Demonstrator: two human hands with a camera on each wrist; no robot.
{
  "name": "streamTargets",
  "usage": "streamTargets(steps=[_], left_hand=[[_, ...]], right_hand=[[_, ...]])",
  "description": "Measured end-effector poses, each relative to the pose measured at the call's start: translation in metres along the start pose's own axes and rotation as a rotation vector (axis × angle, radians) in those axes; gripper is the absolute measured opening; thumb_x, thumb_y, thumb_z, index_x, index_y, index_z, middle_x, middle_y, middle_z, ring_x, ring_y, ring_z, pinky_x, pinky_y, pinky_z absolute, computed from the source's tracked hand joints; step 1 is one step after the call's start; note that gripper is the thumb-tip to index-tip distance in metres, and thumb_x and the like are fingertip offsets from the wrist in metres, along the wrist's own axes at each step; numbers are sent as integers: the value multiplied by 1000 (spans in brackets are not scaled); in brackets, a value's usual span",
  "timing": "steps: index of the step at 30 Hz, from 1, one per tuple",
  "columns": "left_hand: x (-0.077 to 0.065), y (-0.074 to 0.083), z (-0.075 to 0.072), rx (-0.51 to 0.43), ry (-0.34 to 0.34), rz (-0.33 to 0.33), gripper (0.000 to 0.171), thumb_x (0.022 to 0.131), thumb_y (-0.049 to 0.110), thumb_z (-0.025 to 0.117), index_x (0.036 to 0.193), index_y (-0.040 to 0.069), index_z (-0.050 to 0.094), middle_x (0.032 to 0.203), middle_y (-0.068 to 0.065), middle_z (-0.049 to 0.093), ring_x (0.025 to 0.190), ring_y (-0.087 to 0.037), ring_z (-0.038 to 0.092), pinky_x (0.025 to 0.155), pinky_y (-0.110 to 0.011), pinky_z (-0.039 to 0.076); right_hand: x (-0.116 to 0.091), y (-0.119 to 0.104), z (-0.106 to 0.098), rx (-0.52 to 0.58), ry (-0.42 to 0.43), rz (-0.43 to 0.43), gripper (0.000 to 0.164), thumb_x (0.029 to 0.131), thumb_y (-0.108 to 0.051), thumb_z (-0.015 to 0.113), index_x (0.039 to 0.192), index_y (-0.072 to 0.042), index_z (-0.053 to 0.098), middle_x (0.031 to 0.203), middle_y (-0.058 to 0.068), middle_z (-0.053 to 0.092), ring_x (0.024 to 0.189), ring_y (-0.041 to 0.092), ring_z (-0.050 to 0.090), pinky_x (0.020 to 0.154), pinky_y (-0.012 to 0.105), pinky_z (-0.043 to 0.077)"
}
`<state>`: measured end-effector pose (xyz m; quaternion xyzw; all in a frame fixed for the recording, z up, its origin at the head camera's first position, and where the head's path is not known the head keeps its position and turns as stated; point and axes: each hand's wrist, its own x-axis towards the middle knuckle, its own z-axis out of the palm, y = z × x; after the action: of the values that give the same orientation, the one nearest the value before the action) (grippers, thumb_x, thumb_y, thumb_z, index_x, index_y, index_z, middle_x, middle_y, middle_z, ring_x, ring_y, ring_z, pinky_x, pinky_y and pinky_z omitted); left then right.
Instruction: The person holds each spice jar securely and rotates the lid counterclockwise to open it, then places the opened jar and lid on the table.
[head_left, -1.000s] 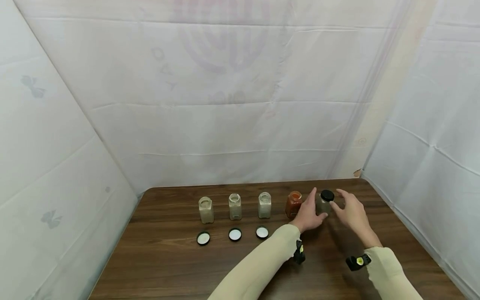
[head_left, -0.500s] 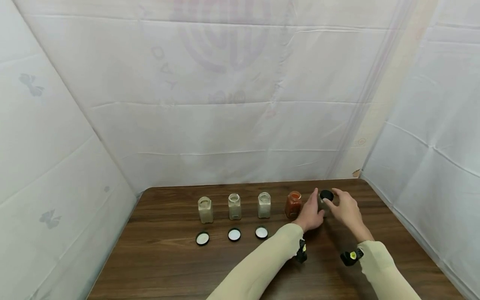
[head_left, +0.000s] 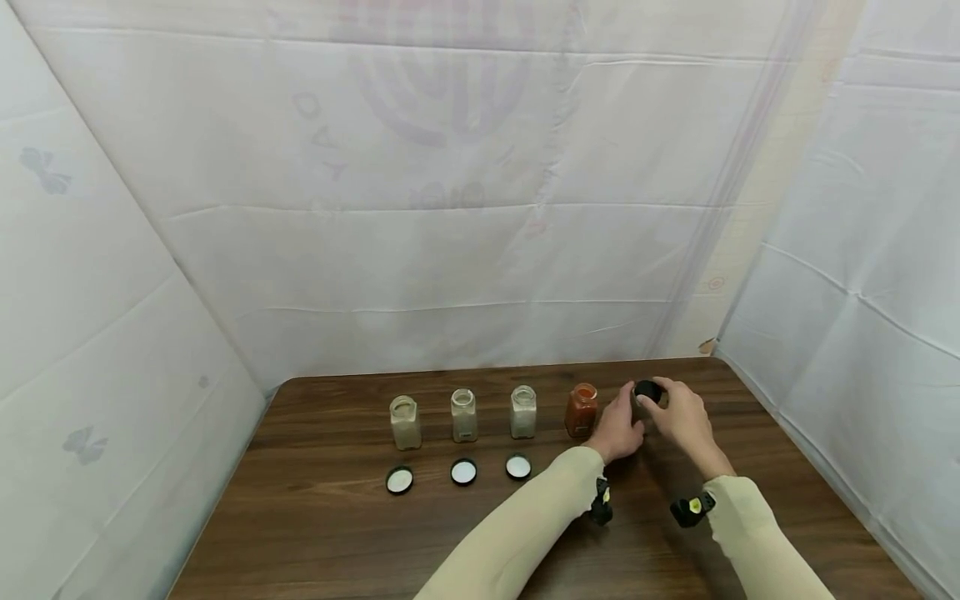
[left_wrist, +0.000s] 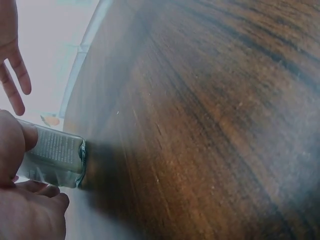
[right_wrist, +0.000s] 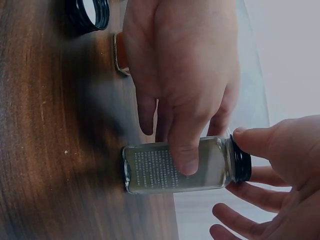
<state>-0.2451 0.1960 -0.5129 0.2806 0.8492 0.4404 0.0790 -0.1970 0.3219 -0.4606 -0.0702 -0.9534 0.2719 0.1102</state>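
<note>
A square glass spice jar [right_wrist: 150,170] with a printed label and a greyish-green filling stands on the table at the right end of a row. My left hand [head_left: 618,428] grips its body, thumb across the label in the right wrist view. At its top, the thumb and fingers of my right hand [head_left: 684,418] pinch the black lid [right_wrist: 243,162], which sits on the neck. Just left of the left hand is a lidless jar of red-orange powder [head_left: 582,412]. In the left wrist view the held jar [left_wrist: 55,152] shows its lower part; the lid is out of sight there.
Three more lidless jars stand leftward: a left one [head_left: 407,427], a middle one [head_left: 464,418] and a right one [head_left: 523,414], with pale contents. Before them lie upturned black lids [head_left: 400,480] with white liners. White sheeting [head_left: 450,250] encloses the wooden table [head_left: 322,533].
My right hand has moved left onto the black lid and pinches it. My left hand has drawn in round the jar's body. The head view has shifted slightly.
</note>
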Motion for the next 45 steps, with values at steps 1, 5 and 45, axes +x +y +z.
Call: streamTargets(steps=[1, 5, 45], left_hand=[[0, 0, 0, 5, 6, 4, 63, 102, 7, 56, 158, 11, 29, 155, -16, 46, 139, -25, 50, 110, -36, 44], [-1, 0, 1, 11, 50, 8, 53, 101, 8, 59, 150, 11, 38, 145, -15, 55, 131, -24, 57, 105, -34, 48], [8, -10, 9, 96, 116, 41, 40, 103, 11, 63, 138, 13, 45, 131, -13, 65, 118, -22, 65, 98, -33, 52]], right_hand=[[0, 0, 0, 1, 0, 4, 58, 103, -28, 64, 146, 7, 49, 141, 39, 47, 97, 48, 62, 64, 46, 50], [0, 0, 0, 5, 2, 18, 57, 102, -29, 65, 146, 6, 50, 141, 38, 48, 90, 42, 62, 62, 42, 47], [-1, 2, 14, 9, 173, -18, 48, 100, -25, 70, 136, 5, 61, 133, 33, 55, 101, 50, 59, 73, 57, 52]])
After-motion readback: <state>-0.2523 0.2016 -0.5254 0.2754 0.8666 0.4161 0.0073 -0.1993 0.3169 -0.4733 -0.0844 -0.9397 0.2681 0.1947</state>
